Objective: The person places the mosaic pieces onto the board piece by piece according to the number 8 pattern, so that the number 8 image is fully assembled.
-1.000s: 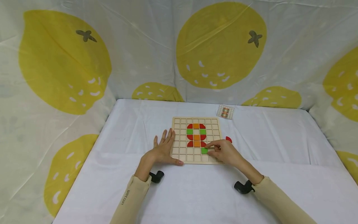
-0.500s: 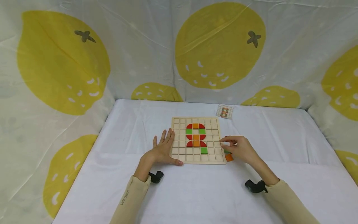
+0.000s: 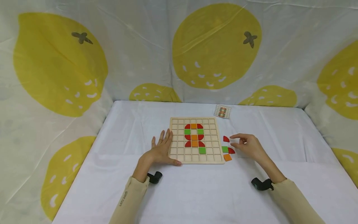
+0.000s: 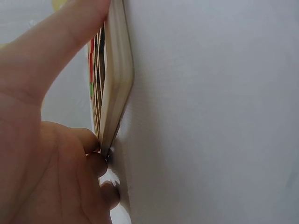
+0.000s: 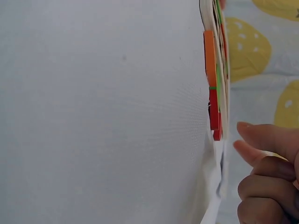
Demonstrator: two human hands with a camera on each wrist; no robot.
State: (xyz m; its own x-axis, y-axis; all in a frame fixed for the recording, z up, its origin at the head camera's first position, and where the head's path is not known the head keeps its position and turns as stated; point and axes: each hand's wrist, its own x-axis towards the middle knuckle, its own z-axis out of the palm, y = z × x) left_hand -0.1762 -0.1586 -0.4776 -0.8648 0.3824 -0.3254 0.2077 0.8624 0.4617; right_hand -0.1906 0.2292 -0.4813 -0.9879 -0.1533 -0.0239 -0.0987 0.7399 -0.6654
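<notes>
A wooden grid board [image 3: 181, 157] lies on the white cloth, with red curved pieces and orange and green squares set in its cells. Along its left side rests my left hand [image 3: 157, 154], fingers spread against the edge and thumb at the near corner; the left wrist view shows thumb and fingertips touching the rim. To the right of the board are two loose red quarter-round pieces [image 3: 226, 139], a green square [image 3: 225, 149] and an orange square [image 3: 227, 157]. Just right of them hovers my right hand [image 3: 250, 147], thumb and forefinger apart with nothing between them.
A small card [image 3: 222, 111] printed with a coloured grid pattern lies beyond the board's far right corner. White cloth [image 3: 195, 193] covers the table, and a lemon-print curtain [image 3: 156, 56] hangs behind and at the sides.
My right hand has moved right, from the green square on the board to beyond the loose pieces, which now show fully. My left hand has stayed on the board's edge.
</notes>
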